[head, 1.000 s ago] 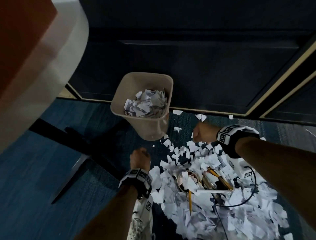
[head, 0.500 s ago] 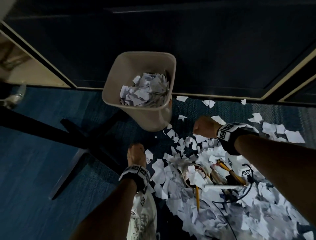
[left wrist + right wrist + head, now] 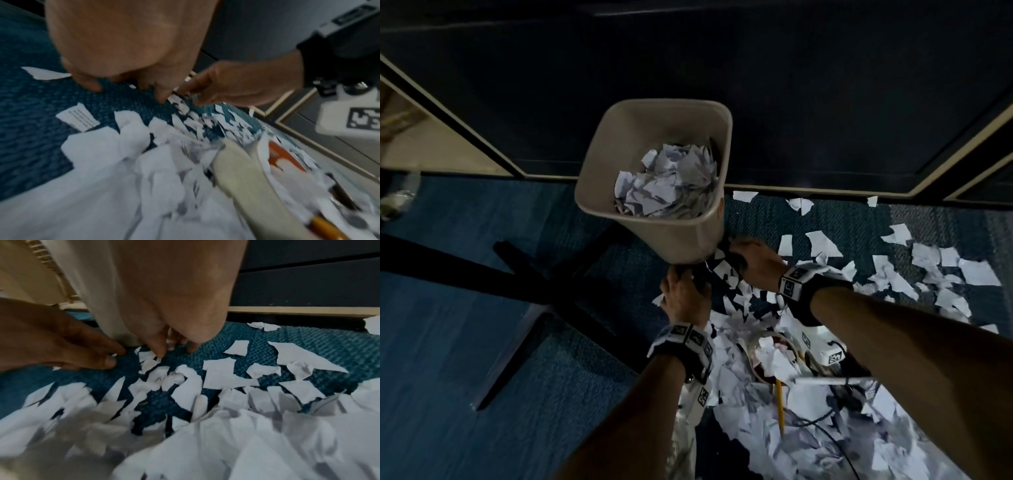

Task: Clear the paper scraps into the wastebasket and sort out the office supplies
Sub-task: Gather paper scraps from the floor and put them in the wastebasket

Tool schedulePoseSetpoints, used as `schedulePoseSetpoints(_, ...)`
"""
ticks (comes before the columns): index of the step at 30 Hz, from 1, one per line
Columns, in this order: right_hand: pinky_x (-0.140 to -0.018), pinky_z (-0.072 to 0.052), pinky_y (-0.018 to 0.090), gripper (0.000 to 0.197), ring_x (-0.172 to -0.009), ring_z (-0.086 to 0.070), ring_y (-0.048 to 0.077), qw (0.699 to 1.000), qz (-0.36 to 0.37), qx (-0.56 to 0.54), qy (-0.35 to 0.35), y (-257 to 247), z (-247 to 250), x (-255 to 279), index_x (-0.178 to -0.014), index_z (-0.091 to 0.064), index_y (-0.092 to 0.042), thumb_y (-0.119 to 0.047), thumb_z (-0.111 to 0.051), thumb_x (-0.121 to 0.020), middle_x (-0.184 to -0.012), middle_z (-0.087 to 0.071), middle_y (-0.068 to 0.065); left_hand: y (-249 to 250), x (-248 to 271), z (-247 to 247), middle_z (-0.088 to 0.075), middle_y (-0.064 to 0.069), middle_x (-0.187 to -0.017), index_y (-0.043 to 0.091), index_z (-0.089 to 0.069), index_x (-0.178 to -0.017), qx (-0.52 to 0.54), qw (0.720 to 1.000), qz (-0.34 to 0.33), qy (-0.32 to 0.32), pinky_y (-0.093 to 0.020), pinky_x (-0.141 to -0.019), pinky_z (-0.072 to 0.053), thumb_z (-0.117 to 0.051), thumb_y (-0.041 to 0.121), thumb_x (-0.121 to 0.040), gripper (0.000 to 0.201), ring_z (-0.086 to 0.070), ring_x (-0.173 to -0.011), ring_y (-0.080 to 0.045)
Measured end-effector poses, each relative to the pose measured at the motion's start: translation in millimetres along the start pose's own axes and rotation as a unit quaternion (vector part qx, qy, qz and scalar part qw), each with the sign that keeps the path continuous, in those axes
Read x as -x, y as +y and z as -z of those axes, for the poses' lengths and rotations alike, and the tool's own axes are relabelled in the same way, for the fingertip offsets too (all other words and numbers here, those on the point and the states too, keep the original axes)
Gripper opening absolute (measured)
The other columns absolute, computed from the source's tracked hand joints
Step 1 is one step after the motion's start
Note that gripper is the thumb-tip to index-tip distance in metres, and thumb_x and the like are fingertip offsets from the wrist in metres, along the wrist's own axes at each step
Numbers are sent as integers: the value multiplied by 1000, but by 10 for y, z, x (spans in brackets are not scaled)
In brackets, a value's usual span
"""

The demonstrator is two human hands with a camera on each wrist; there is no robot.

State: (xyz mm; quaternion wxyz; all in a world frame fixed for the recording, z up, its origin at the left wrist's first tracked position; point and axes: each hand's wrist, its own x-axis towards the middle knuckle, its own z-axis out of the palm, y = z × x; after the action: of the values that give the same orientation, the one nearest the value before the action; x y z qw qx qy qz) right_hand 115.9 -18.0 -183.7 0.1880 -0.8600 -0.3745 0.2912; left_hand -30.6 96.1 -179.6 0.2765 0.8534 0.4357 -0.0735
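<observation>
White torn paper scraps (image 3: 774,363), irregular and crumpled, some with printed lines, heaped on blue carpet (image 3: 465,359); too many to count. Thinner scatter toward dark wall panel (image 3: 688,68), single pieces well apart there. 1 beige wastebasket (image 3: 681,240), tapered, rounded-square rim, upright at foot of panel, partly filled with crumpled scraps. Pile beginning just beside wastebasket base.

2 hands at carpet level beside base. Left hand (image 3: 681,298): fingertips (image 3: 162,97) bent down onto carpet, touching edge of scrap trail; whether a scrap is pinched, cannot tell. Right hand (image 3: 753,260): fingers (image 3: 158,350) curled downward, tips on small scraps against basket wall; grasp likewise unclear.

Half-buried in pile: 1 yellow pencil (image 3: 780,407), 1 black cable (image 3: 825,425), 1 round cream rim with red inside (image 3: 774,342), identity unclear; darker pencil-like shapes (image 3: 341,193) beside it, count uncertain. 1 black wristband with printed markers on each wrist, 2 in all.
</observation>
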Motion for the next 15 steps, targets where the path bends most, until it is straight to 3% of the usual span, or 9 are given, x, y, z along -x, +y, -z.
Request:
schedulePoseSetpoints(3,-82,-54,36,24,-93,-68,25,996,42,-71,-39,-131,45,211,-98,-77,-7,2,-60,-83,-101,-74,9,-25,130,-168,-60,0,-119,17,-72,-103,48,987,-151,-14,-41,-84,-51,-56,12,-89,22,-59,-105,-26)
schedulePoseSetpoints(5,-72,-57,36,20,-75,-70,21,991,31,-107,-80,-175,122,281,-82,-79,-9,2,-63,-81,-80,-76,6,-58,198,-197,-71,-4,-97,14,-76,-93,117,983,-141,-20,-36,-75,-54,-57,5,-88,22,-66,-87,-22)
schedulePoseSetpoints(7,-63,-58,36,29,-63,-68,19,983,-34,-169,-60,-149,166,251,-73,-75,-11,9,-56,-79,-68,-72,3,-90,199,-110,-75,-7,-91,15,-77,-97,171,983,-74,1,-35,-74,-56,-60,7,-90,21,-69,-84,-22)
schedulePoseSetpoints(10,-68,-53,32,32,-74,-66,23,975,-100,-197,16,-62,164,147,-76,-70,-16,9,-52,-82,-77,-68,5,-242,71,47,-75,-10,-96,13,-76,-103,206,974,33,86,-29,-76,-53,-61,9,-91,20,-69,-89,-26)
schedulePoseSetpoints(12,-78,-53,32,19,-91,-66,26,979,-114,-164,31,-55,101,85,-97,-72,-13,-3,-61,-85,-95,-70,9,-396,-48,148,-73,-13,-103,9,-74,-108,199,966,79,145,-36,-83,-54,-67,11,-88,22,-67,-97,-31)
schedulePoseSetpoints(15,-81,-52,34,31,-98,-65,30,978,-121,-163,57,-157,-40,-25,-114,-67,-12,-23,-71,-85,-102,-71,12,-616,-131,201,-63,-18,-119,8,-67,-121,115,975,138,134,-43,-90,-46,-76,22,-83,42,-57,-110,-38)
